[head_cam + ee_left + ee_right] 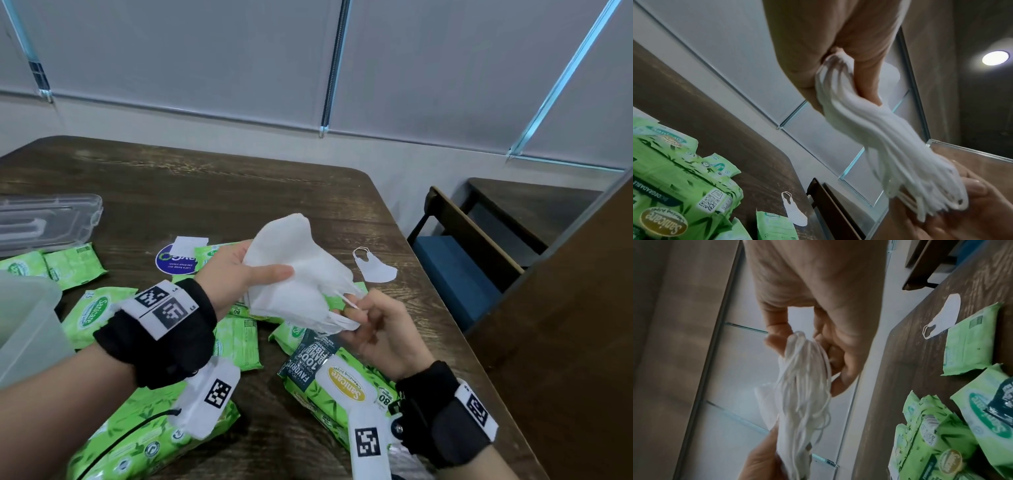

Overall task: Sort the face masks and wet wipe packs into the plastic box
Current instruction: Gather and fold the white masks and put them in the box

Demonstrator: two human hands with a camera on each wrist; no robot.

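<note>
A stack of white face masks (301, 270) is held up above the table (239, 192), clear of it, between both hands. The left hand (236, 270) grips the stack's body, thumb laid across the front and fingers hidden behind it; the right hand (380, 329) pinches the bunched ear loops (807, 369) at the stack's lower end, fingers curled. How many masks make up the stack cannot be counted, since their edges blur together in both wrist views. One single mask (375, 267) lies flat on the table near its right edge, apart from the stack. Below and around the hands, green wet wipe packs (99, 311) lie scattered in several sizes, some overlapping; the big pack (329, 387) under the right wrist is partly covered by the wrist camera. The translucent plastic box (27, 329) is cut off at the left edge of the head view, so its inside cannot be seen. A clear lid (48, 222) lies further back on the table, also cut by the frame. A blue round sticker (174, 262) sits half hidden behind the left hand.
</note>
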